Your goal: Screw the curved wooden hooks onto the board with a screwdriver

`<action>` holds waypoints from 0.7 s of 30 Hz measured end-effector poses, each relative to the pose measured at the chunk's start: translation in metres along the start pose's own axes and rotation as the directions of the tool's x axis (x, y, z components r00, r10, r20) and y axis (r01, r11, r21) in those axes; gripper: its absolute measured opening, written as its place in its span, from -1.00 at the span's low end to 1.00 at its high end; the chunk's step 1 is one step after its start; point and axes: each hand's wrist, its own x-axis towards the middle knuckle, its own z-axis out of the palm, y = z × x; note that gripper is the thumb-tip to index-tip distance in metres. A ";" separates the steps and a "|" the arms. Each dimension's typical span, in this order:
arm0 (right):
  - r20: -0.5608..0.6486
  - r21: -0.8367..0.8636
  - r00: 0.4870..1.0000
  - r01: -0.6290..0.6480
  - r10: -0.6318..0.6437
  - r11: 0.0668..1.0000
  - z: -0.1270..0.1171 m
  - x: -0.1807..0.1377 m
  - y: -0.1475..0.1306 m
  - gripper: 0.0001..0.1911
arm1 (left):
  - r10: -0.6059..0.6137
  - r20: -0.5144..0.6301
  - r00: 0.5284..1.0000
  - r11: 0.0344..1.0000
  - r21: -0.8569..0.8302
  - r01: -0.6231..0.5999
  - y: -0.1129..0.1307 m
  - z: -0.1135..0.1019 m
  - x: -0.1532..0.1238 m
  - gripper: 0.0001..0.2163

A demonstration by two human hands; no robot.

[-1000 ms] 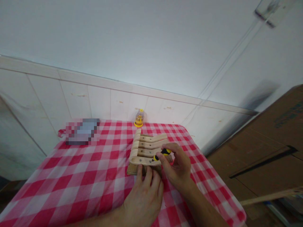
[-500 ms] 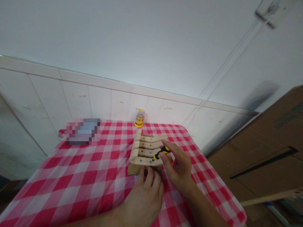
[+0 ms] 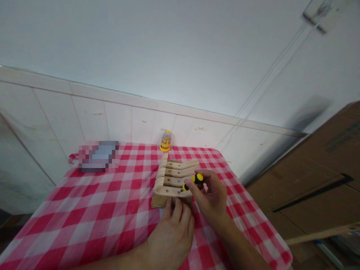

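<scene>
In my right hand (image 3: 212, 198) is a short black and yellow screwdriver (image 3: 194, 181), held between thumb and fingers. Its tip meets the right-hand screw of the nearest pale wooden hook strip (image 3: 170, 192). Several such strips, each with an upturned left end and dark screws, lie side by side across a darker wooden board (image 3: 159, 201). My left hand (image 3: 174, 232) rests its outstretched fingertips on the board's near edge, just below the nearest strip; its thumb is hidden.
A red-and-white checked cloth (image 3: 118, 213) covers the table. Behind the board stands a clear, yellow-based bit case (image 3: 165, 141) near the panelled wall (image 3: 118, 122). A blurred-out flat item (image 3: 101, 155) lies at the back left. Large cardboard boxes (image 3: 315, 180) stand to the right.
My right fingers have shifted around the screwdriver, and its yellow end now shows more fully. The tip stays at the same screw. My left hand and the board have not visibly moved.
</scene>
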 end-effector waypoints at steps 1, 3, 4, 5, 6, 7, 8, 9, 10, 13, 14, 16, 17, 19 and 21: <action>-0.005 0.004 1.000 -0.019 0.019 1.000 0.001 -0.001 0.001 -0.73 | -0.003 -0.007 1.000 1.000 -0.001 0.003 0.000 0.000 0.000 -0.69; -0.014 0.004 0.999 -0.035 0.035 0.999 0.001 -0.002 0.001 -0.72 | -0.002 -0.009 1.000 1.000 -0.008 0.002 0.000 0.001 0.000 -0.70; -0.017 -0.001 0.999 -0.033 0.033 0.999 0.001 -0.002 0.001 -0.72 | -0.001 -0.003 1.000 1.000 -0.013 0.001 0.000 0.001 0.000 -0.70; -0.021 -0.010 1.000 -0.023 0.023 1.000 0.001 -0.002 0.001 -0.73 | 0.000 0.008 1.000 1.000 -0.019 0.000 0.000 0.000 0.000 -0.71; -0.026 -0.016 1.000 -0.008 0.008 1.000 0.001 -0.001 0.000 -0.74 | 0.000 0.020 1.000 1.000 -0.024 0.001 -0.001 0.000 0.000 -0.71; -0.035 -0.020 0.999 0.012 -0.012 1.000 0.000 -0.001 0.000 -0.75 | -0.002 0.029 1.000 1.000 -0.028 0.002 -0.001 -0.001 0.000 -0.71; -0.043 -0.021 0.999 0.031 -0.032 0.999 0.000 0.000 -0.001 -0.75 | -0.007 0.033 0.999 1.000 -0.030 0.008 0.000 -0.001 0.000 -0.71; -0.050 -0.022 0.997 0.049 -0.050 0.999 0.000 0.001 -0.002 -0.75 | -0.015 0.033 0.999 0.999 -0.031 0.016 0.000 -0.002 0.001 -0.70; -0.057 -0.022 0.996 0.066 -0.067 0.998 0.000 0.001 -0.003 -0.72 | -0.028 0.031 0.999 0.999 -0.030 0.028 0.000 -0.003 0.001 -0.69; -0.075 -0.037 0.989 0.127 -0.130 0.991 0.002 0.004 -0.006 -0.60 | -0.071 0.017 0.997 0.997 -0.029 0.072 0.001 -0.004 0.002 -0.67; -0.076 -0.048 0.985 0.154 -0.158 0.987 0.002 0.004 -0.008 -0.59 | -0.083 0.016 0.996 0.996 -0.034 0.083 0.001 -0.004 0.002 -0.67; -0.068 -0.072 0.976 0.202 -0.207 0.977 0.002 0.006 -0.011 -0.62 | -0.096 0.019 0.995 0.994 -0.047 0.097 0.001 -0.004 0.003 -0.69; -0.052 -0.082 0.974 0.218 -0.223 0.972 0.002 0.008 -0.013 -0.64 | -0.100 0.024 0.995 0.993 -0.053 0.101 0.001 -0.004 0.003 -0.69; -0.008 -0.085 0.974 0.227 -0.228 0.970 0.002 0.010 -0.016 -0.66 | -0.105 0.024 0.994 0.993 -0.059 0.106 0.002 -0.003 0.004 -0.71; 0.035 -0.077 0.977 0.212 -0.210 0.974 0.001 0.014 -0.020 -0.68 | -0.109 0.019 0.994 0.992 -0.061 0.110 0.002 -0.002 0.004 -0.71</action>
